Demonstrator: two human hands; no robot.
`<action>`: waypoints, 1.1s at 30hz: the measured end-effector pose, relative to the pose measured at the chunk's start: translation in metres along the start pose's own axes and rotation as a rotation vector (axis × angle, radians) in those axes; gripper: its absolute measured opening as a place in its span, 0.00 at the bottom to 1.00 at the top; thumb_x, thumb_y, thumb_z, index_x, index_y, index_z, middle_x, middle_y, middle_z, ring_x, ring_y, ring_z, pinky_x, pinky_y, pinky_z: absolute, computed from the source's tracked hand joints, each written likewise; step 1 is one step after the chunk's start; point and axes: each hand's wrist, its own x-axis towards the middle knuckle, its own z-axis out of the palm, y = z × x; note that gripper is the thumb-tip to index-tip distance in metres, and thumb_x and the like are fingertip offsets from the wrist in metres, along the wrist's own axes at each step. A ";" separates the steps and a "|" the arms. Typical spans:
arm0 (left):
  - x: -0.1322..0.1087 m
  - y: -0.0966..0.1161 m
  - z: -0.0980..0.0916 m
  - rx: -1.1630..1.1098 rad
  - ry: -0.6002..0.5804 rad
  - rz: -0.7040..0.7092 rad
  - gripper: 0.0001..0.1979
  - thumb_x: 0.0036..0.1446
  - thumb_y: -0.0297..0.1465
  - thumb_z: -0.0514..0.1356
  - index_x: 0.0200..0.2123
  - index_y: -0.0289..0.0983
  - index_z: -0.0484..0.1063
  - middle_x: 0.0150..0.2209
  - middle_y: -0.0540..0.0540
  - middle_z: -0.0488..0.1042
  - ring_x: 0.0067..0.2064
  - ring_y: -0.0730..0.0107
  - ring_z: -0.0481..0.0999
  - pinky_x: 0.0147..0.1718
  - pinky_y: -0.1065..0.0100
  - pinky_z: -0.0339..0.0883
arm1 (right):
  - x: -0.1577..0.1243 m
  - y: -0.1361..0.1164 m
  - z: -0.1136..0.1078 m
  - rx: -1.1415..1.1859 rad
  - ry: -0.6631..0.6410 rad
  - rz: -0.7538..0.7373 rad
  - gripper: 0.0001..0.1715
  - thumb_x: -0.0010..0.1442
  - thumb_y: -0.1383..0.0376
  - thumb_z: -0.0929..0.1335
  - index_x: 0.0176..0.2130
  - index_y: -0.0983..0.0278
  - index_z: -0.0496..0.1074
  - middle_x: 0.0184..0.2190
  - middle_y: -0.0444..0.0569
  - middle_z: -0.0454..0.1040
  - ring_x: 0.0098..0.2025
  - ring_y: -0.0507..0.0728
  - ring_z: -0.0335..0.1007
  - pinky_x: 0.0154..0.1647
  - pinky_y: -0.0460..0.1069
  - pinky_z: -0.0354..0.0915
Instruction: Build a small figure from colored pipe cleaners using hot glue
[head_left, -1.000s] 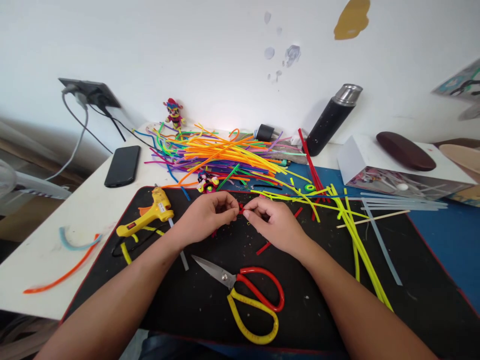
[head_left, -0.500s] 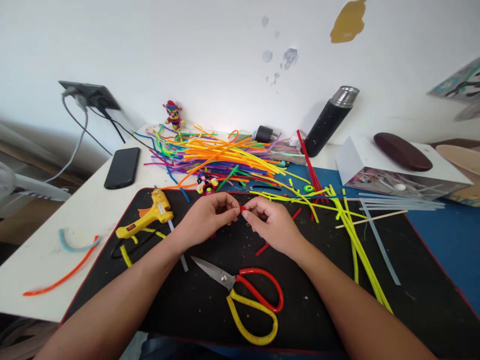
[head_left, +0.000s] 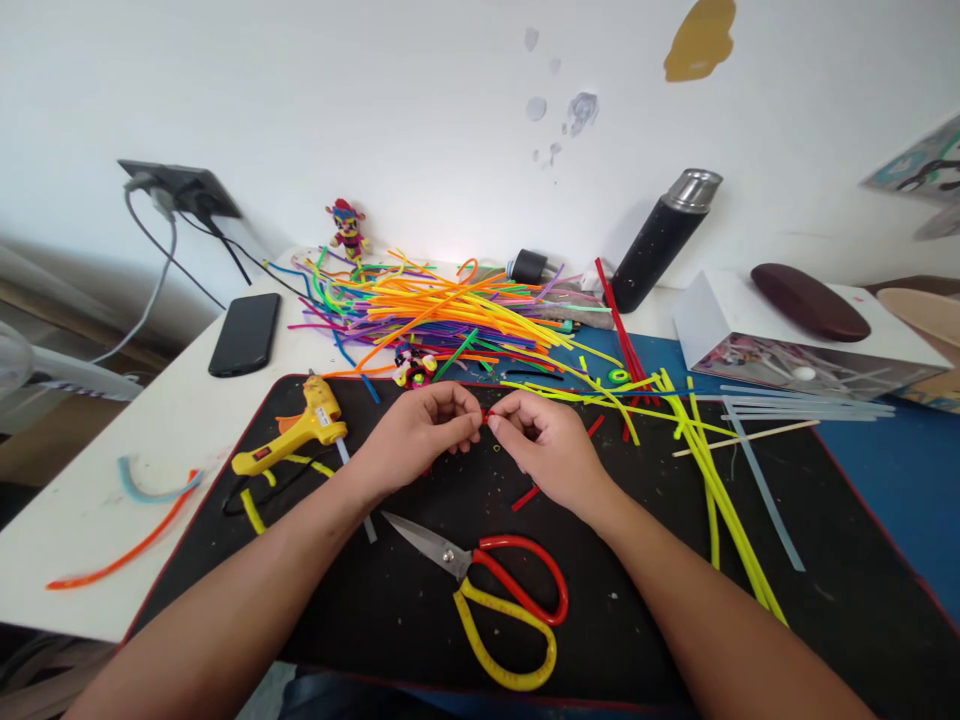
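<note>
Over the black mat (head_left: pixel 622 600), my left hand (head_left: pixel 420 432) and my right hand (head_left: pixel 551 445) meet fingertip to fingertip. Both pinch a tiny red pipe cleaner piece (head_left: pixel 484 416), mostly covered by the fingers. Short red pipe cleaner cuttings (head_left: pixel 526 497) lie under and beside my right hand. Below the hands rest scissors (head_left: pixel 448 557) with one red and one yellow handle, blades pointing left. A yellow glue gun (head_left: pixel 311 430) lies left of my left hand, a clear glue stick in it. Behind that hand is a small colourful pipe cleaner figure (head_left: pixel 414 366).
A heap of coloured pipe cleaners (head_left: pixel 450 310) spreads along the wall, with a standing figure (head_left: pixel 346 232) behind it. On the right are yellow pipe cleaners (head_left: pixel 720 490), clear glue sticks (head_left: pixel 765 490), a black flask (head_left: pixel 660 240) and a white box (head_left: pixel 705 320). A phone (head_left: pixel 245 335) lies left.
Both hands keep their pinch on the red piece, with only slight finger movement. The view has shifted very slightly; the things on the table stay put.
</note>
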 end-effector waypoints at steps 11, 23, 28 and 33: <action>0.002 0.000 0.007 -0.420 0.037 -0.097 0.18 0.49 0.38 0.76 0.31 0.35 0.74 0.27 0.49 0.77 0.26 0.75 0.73 0.27 0.74 0.64 | 0.000 0.001 0.004 0.189 0.022 0.026 0.10 0.66 0.58 0.70 0.37 0.62 0.75 0.18 0.36 0.64 0.18 0.49 0.58 0.20 0.46 0.55; 0.002 -0.008 0.003 -0.284 0.000 0.006 0.16 0.57 0.40 0.73 0.35 0.35 0.74 0.30 0.49 0.80 0.29 0.74 0.76 0.29 0.74 0.66 | 0.002 0.000 0.002 0.286 -0.016 0.070 0.12 0.65 0.55 0.71 0.39 0.62 0.74 0.19 0.36 0.66 0.17 0.48 0.61 0.18 0.45 0.58; 0.002 -0.006 0.004 -0.223 -0.022 0.000 0.18 0.58 0.43 0.72 0.36 0.35 0.74 0.30 0.48 0.80 0.29 0.74 0.76 0.30 0.72 0.67 | 0.002 0.001 0.003 0.313 -0.012 0.077 0.12 0.65 0.56 0.71 0.39 0.63 0.74 0.19 0.36 0.67 0.17 0.49 0.62 0.18 0.45 0.58; 0.000 -0.004 0.004 -0.064 -0.081 0.003 0.16 0.60 0.42 0.70 0.37 0.35 0.73 0.31 0.49 0.79 0.29 0.73 0.74 0.31 0.71 0.68 | 0.002 0.001 0.001 0.271 0.005 0.065 0.10 0.65 0.58 0.70 0.36 0.62 0.73 0.18 0.36 0.66 0.16 0.48 0.59 0.19 0.45 0.55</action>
